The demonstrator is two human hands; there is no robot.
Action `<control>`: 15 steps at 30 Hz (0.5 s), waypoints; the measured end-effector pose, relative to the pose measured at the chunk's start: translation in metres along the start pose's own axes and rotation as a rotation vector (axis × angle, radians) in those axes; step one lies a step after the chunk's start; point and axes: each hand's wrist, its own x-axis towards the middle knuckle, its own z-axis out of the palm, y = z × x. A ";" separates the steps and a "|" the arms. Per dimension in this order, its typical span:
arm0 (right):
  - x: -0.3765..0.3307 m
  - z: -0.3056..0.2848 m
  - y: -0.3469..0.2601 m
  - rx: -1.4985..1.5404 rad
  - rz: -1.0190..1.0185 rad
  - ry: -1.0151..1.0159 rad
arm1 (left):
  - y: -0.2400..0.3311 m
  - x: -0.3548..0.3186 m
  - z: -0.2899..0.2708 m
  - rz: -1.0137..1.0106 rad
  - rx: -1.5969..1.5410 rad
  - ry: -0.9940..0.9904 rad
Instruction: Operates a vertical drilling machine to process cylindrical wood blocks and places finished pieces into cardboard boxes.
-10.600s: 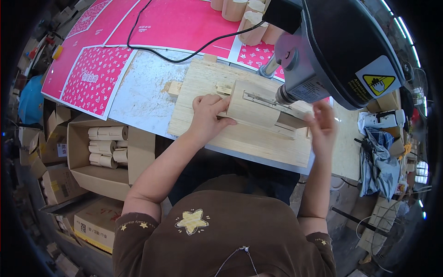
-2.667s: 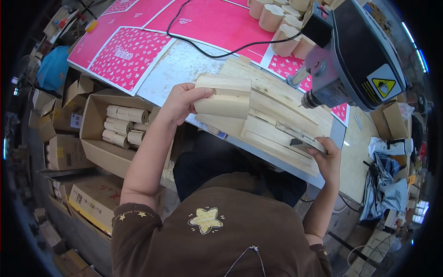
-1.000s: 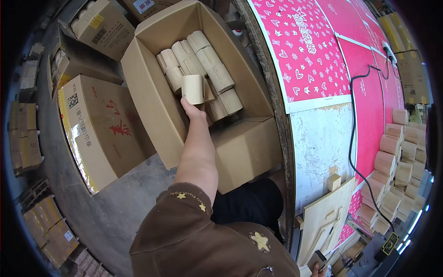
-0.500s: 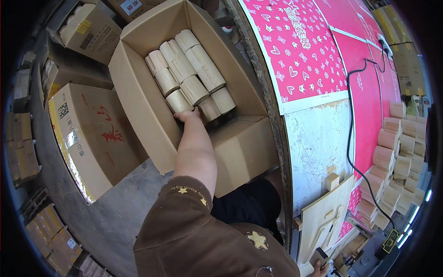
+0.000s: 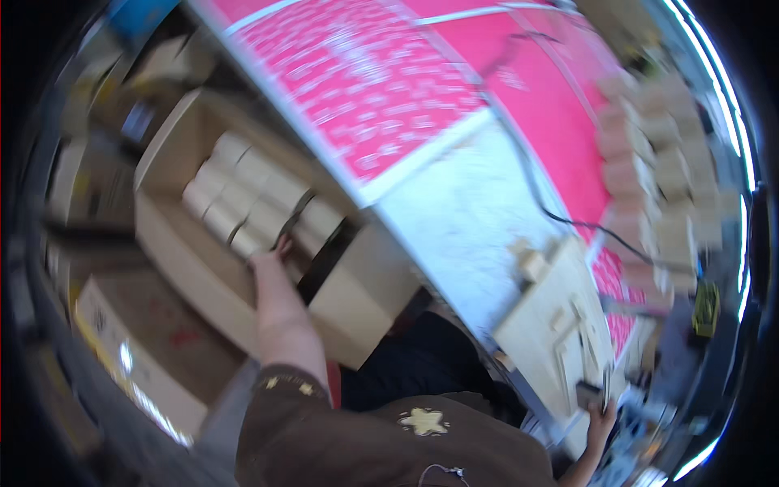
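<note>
Inside the open cardboard box point(image 5: 174, 235) lie rows of pale wooden pieces with rounded sides point(image 5: 243, 191). My left hand point(image 5: 270, 253) reaches into the box and touches the near end of a row, at a wooden piece point(image 5: 250, 242). Motion smears its fingers, so their grip is unclear. At the lower right, my right hand point(image 5: 600, 418) is closed around a small dark block point(image 5: 589, 395), beside a pale wooden board point(image 5: 544, 325) with raised strips on it.
The worktable point(image 5: 438, 183) has a pink printed covering and a bare white patch. A black cable point(image 5: 535, 191) crosses it. Stacked wooden pieces point(image 5: 649, 178) stand at its far right. More cardboard boxes point(image 5: 150, 349) are on the left.
The view has swung to the right and blurred, so the box appears lower left and more of the table shows. My right hand with the dark block is more fully visible. My left hand remains in the box.
</note>
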 end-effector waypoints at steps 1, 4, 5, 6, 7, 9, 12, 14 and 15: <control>0.005 0.002 -0.006 -0.048 -0.035 -0.051 | -0.023 0.015 0.013 -0.032 0.058 -0.035; 0.006 0.001 -0.019 -0.043 -0.060 -0.040 | 0.015 0.101 0.017 -0.071 0.235 -0.176; 0.010 0.001 -0.009 -0.007 -0.089 -0.067 | 0.065 0.133 0.019 -0.062 0.272 -0.230; 0.014 0.001 -0.004 0.003 -0.094 -0.071 | 0.133 0.132 0.033 -0.030 0.296 -0.292; 0.017 0.002 -0.002 0.016 -0.101 -0.078 | 0.140 0.150 0.066 0.005 0.316 -0.356; 0.014 0.000 -0.006 0.092 -0.106 -0.070 | 0.056 0.032 0.046 0.040 0.353 -0.132; 0.004 -0.036 -0.021 0.107 -0.288 -0.066 | 0.035 -0.038 0.055 0.026 0.416 -0.338; 0.018 -0.063 0.007 0.064 -0.267 0.057 | 0.004 -0.123 0.037 0.101 0.489 -0.479; 0.027 -0.074 0.002 0.011 -0.196 0.258 | -0.002 -0.146 0.028 0.163 0.523 -0.611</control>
